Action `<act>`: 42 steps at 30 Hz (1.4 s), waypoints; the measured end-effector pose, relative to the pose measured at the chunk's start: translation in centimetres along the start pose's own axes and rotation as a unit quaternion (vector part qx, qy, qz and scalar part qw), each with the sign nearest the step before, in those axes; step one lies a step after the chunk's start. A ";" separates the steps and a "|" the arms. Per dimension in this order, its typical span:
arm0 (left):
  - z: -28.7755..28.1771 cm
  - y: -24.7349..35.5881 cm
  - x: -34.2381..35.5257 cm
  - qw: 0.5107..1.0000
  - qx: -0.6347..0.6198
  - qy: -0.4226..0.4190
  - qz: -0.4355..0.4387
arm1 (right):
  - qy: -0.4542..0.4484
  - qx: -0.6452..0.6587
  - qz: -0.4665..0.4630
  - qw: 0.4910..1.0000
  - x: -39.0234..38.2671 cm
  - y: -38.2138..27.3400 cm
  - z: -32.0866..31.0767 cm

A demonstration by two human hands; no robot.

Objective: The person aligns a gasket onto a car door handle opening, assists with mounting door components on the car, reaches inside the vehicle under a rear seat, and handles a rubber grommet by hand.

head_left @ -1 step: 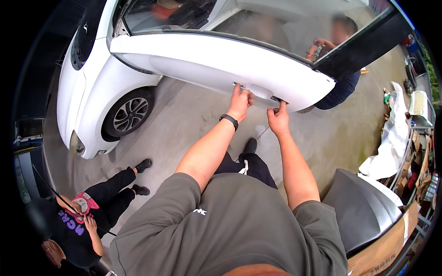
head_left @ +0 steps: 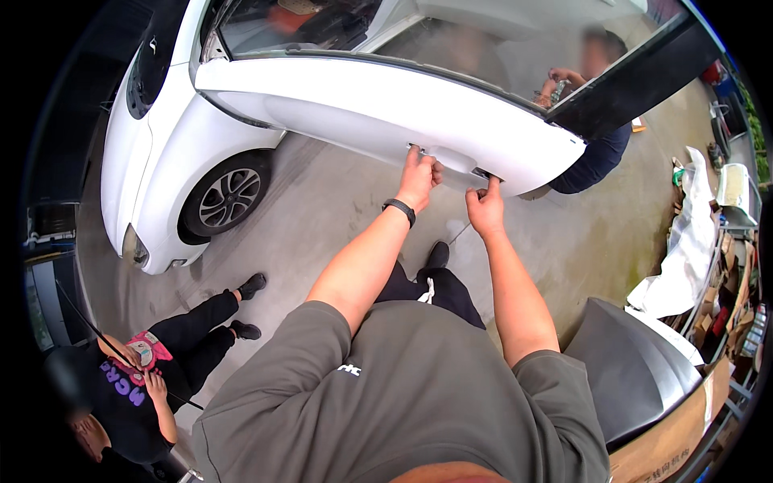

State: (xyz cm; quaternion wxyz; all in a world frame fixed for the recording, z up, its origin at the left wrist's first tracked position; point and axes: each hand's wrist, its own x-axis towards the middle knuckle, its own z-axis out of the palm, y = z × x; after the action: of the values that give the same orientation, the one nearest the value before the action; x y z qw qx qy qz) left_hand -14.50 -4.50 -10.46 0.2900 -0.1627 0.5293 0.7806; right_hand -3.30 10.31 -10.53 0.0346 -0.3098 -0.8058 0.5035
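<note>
A pale concrete floor under soft, even light
We see dark streaks and a yellow-green stain on the floor [head_left: 346, 213]; along the right side, crumpled white sheeting [head_left: 678, 258], scraps of cardboard [head_left: 708, 310], a curved grey panel [head_left: 632, 362] and a brown carton [head_left: 660, 447]. Greenery [head_left: 754, 133] shows at the right rim, while the left edge is too dark for us to read.

The car door [head_left: 322, 97] is white and shiny, with a big window [head_left: 475, 68] in its top part. It stands upright, swung open, and goes across the top of the frame from upper left to upper right. Near its right end is a dark hole [head_left: 481, 171]. A smaller one, partly hidden, sits left of it, near the frame's upper middle.
</note>
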 end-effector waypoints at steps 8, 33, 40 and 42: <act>0.3 0.7 -0.9 0.998 0.070 0.005 -0.009 | -0.020 0.018 -0.010 1.000 -0.2 -0.8 -0.9; -2.5 1.3 -0.3 0.993 0.107 -0.032 0.020 | -0.040 0.022 -0.001 0.999 0.4 0.2 -0.1; -2.1 2.0 -0.6 0.991 0.130 -0.032 0.020 | -0.033 0.043 -0.010 0.998 0.0 0.3 -0.1; -1.9 2.1 -1.0 0.990 0.133 -0.033 0.025 | -0.052 0.035 -0.005 0.998 0.7 -0.2 -0.3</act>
State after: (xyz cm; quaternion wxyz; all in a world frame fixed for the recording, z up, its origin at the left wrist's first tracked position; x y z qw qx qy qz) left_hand -15.11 -7.13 -9.12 0.3067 -0.0833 0.6220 0.7156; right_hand -3.84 10.88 -10.41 0.0059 -0.2778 -0.7901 0.5464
